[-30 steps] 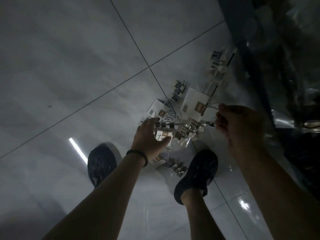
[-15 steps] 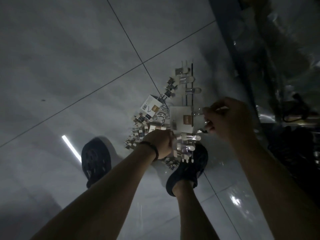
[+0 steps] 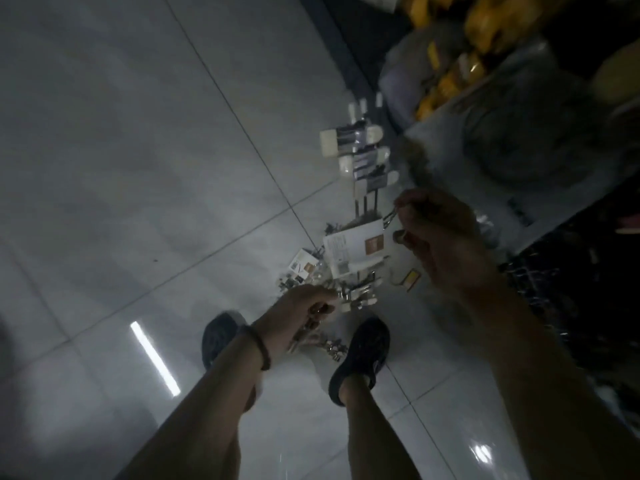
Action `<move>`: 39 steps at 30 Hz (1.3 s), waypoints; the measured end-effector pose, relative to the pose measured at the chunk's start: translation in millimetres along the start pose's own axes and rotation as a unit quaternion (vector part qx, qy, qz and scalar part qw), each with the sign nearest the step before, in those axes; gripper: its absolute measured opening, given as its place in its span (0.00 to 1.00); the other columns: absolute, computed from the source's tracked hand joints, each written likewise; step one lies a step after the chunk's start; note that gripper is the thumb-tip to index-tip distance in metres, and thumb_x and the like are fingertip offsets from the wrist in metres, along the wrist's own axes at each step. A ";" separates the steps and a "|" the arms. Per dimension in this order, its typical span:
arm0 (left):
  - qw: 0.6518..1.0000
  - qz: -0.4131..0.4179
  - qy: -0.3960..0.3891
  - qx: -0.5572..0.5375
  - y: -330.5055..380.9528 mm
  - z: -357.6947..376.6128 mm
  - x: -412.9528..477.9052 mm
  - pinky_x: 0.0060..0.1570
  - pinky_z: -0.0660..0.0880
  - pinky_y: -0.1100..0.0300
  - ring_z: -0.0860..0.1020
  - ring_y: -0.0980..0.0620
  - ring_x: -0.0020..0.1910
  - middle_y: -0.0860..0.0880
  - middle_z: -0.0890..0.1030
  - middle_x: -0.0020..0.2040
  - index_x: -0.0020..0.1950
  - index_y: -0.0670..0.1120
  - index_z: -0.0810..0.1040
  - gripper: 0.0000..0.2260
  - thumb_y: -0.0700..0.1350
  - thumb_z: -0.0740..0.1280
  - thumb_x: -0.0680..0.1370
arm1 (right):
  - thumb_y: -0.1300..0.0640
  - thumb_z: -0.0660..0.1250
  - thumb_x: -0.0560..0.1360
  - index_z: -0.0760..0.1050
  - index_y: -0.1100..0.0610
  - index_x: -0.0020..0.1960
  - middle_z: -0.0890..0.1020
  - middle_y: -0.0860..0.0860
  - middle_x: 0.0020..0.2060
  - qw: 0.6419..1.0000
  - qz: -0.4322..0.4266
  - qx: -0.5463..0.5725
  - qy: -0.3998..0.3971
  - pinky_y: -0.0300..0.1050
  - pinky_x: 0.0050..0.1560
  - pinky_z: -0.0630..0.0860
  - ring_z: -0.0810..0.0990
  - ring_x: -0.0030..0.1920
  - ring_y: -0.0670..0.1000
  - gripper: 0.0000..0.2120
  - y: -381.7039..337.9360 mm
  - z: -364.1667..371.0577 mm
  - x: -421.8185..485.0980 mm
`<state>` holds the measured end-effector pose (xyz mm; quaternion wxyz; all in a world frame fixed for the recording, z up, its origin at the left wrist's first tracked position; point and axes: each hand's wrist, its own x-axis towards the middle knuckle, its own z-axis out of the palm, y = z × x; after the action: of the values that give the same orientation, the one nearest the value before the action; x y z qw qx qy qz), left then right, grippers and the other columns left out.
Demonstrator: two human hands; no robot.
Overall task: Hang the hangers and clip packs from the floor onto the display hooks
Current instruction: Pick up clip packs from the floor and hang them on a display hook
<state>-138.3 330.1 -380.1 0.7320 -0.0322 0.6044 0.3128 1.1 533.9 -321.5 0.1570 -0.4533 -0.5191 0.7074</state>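
Note:
My right hand (image 3: 436, 233) pinches the metal hook of a clip hanger pack with a white card label (image 3: 353, 247), lifted above the floor. My left hand (image 3: 298, 317), with a dark band on its wrist, grips the lower end of the same bundle of metal clips (image 3: 353, 296). More clip packs (image 3: 304, 268) lie on the tiled floor under the bundle. A second set of hangers with pale clips (image 3: 360, 150) lies farther away on the floor. The scene is dim and blurred.
My two dark shoes (image 3: 363, 355) stand on glossy grey floor tiles (image 3: 138, 168). A dark display base with bagged goods and yellow items (image 3: 485, 64) runs along the right. A small yellow-edged card (image 3: 412, 278) lies near my right hand.
Both hands have raised the clip bundle from the floor pile. The view has tilted up and right, bringing the shelf goods into sight. My left hand closed around the clips.

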 end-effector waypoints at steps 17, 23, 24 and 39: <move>0.908 0.348 0.084 -0.217 262.4 81.6 -401.3 0.41 0.83 0.49 0.83 0.43 0.40 0.36 0.85 0.51 0.55 0.42 0.84 0.12 0.48 0.77 0.77 | 0.74 0.70 0.76 0.69 0.60 0.42 0.74 0.63 0.42 0.966 -0.212 -0.095 -0.117 0.41 0.43 0.77 0.77 0.43 0.52 0.14 -429.7 87.0 -187.6; 0.837 0.493 0.184 -0.150 310.2 135.8 -491.8 0.26 0.73 0.57 0.76 0.47 0.25 0.41 0.82 0.34 0.38 0.52 0.83 0.09 0.46 0.79 0.76 | 0.74 0.72 0.76 0.73 0.69 0.59 0.83 0.55 0.40 0.970 -0.203 -0.112 -0.071 0.39 0.45 0.78 0.83 0.42 0.45 0.14 -482.0 67.4 -239.8; 0.822 0.511 0.207 -0.143 315.9 146.4 -501.7 0.28 0.75 0.53 0.78 0.45 0.27 0.39 0.82 0.34 0.39 0.50 0.83 0.09 0.49 0.80 0.74 | 0.74 0.72 0.76 0.78 0.68 0.55 0.86 0.54 0.39 0.973 -0.201 -0.100 -0.058 0.41 0.46 0.78 0.85 0.43 0.47 0.09 -485.9 60.7 -248.1; 0.898 0.419 0.053 -0.120 332.1 291.9 -524.4 0.42 0.76 0.47 0.78 0.40 0.42 0.42 0.81 0.45 0.48 0.46 0.80 0.06 0.48 0.70 0.75 | 0.57 0.73 0.79 0.84 0.40 0.47 0.85 0.39 0.38 0.897 -0.260 -0.251 0.254 0.45 0.37 0.81 0.83 0.38 0.41 0.10 -479.9 -95.1 -342.5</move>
<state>-89.7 500.9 282.4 0.4907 0.1199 0.5578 0.6586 143.1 550.5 258.2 0.3425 -0.4910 -0.7212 0.3485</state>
